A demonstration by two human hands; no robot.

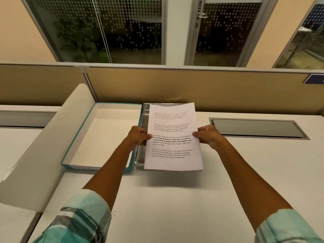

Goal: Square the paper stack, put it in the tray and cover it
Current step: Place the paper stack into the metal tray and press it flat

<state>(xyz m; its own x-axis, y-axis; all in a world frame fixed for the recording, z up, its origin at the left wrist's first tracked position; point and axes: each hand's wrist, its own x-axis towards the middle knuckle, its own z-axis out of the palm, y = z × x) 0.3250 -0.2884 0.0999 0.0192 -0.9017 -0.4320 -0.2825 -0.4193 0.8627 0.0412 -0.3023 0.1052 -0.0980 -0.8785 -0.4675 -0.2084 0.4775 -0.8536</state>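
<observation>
A white paper stack (172, 137) with printed text is held flat above a shiny metal tray (142, 137), covering most of it. My left hand (138, 135) grips the stack's left edge and my right hand (209, 135) grips its right edge. Only the tray's left wall and part of its near rim show past the paper. Left of the tray lies a teal-edged box lid (98, 135), upside down with its white inside facing up.
A beige desk divider (192, 86) runs along the back of the white desk (175, 199). A low white partition (43, 146) stands at the left. A grey cable hatch (257, 128) is set into the desk on the right.
</observation>
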